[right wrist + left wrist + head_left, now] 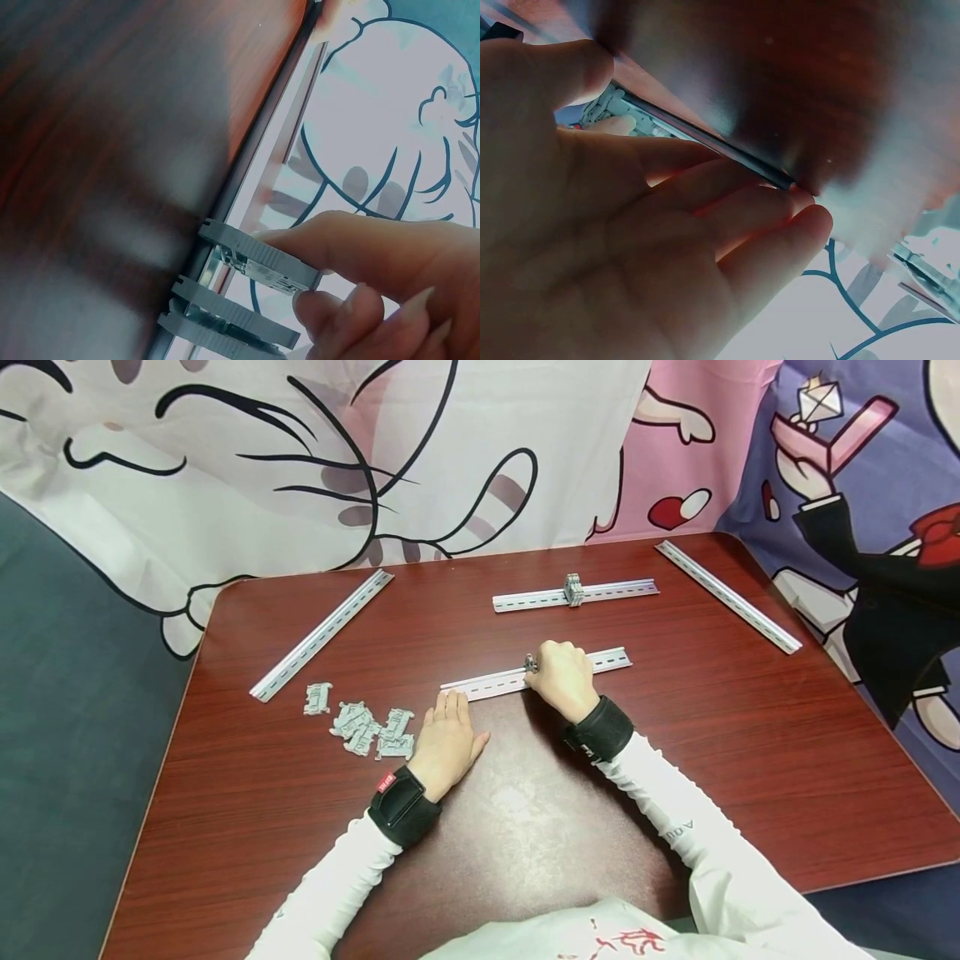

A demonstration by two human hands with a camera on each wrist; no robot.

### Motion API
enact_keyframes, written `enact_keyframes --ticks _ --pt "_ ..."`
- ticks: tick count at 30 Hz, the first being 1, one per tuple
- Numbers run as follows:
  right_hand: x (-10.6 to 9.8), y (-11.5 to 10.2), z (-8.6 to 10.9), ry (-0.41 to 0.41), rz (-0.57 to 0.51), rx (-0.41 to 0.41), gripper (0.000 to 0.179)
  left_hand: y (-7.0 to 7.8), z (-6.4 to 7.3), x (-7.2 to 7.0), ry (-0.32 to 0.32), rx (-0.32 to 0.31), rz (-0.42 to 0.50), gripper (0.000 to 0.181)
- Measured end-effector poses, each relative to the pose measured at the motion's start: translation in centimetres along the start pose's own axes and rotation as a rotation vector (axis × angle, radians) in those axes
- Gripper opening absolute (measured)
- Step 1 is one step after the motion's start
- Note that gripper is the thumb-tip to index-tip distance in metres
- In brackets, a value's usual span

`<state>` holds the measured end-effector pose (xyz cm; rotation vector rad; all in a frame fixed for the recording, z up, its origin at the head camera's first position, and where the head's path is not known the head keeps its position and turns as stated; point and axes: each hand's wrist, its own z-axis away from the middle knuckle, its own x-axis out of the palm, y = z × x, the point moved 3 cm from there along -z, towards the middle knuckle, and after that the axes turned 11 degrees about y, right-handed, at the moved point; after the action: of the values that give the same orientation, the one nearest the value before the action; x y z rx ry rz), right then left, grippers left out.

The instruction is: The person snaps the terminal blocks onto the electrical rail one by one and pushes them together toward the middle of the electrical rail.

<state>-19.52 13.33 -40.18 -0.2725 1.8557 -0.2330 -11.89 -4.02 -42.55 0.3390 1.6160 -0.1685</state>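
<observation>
A slotted metal DIN rail [491,685] lies across the middle of the table in the head view. My left hand [447,747] has its fingers straight, fingertips right at the rail's left end and thumb spread away. Over the rail's right part, my right hand [564,681] pinches a thin grey terminal block [264,259] between thumb and curled fingers. In the right wrist view this block stands across the rail, with a small gap to further grey blocks [232,319] on it. From the head, my right hand hides most of these blocks.
Loose grey terminal blocks [356,727] lie in a pile left of my left hand. Behind, another rail [615,592] carries a cluster of blocks [573,590]. Slanted rails lie at left [322,635] and right [727,596]. Printed cloth [450,460] hangs along the table's back.
</observation>
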Motion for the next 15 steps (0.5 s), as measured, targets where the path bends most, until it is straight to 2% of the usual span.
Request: enact_keyframes --ticks 9,15 --pt "-0.22 0.12 0.01 0.022 -0.006 -0.009 0.039 0.03 0.0 -0.1 0.0 0.0 0.0 0.073" --pt "-0.1 0.23 0.04 0.03 -0.005 0.001 0.035 0.05 0.0 -0.07 0.0 -0.001 0.0 0.072"
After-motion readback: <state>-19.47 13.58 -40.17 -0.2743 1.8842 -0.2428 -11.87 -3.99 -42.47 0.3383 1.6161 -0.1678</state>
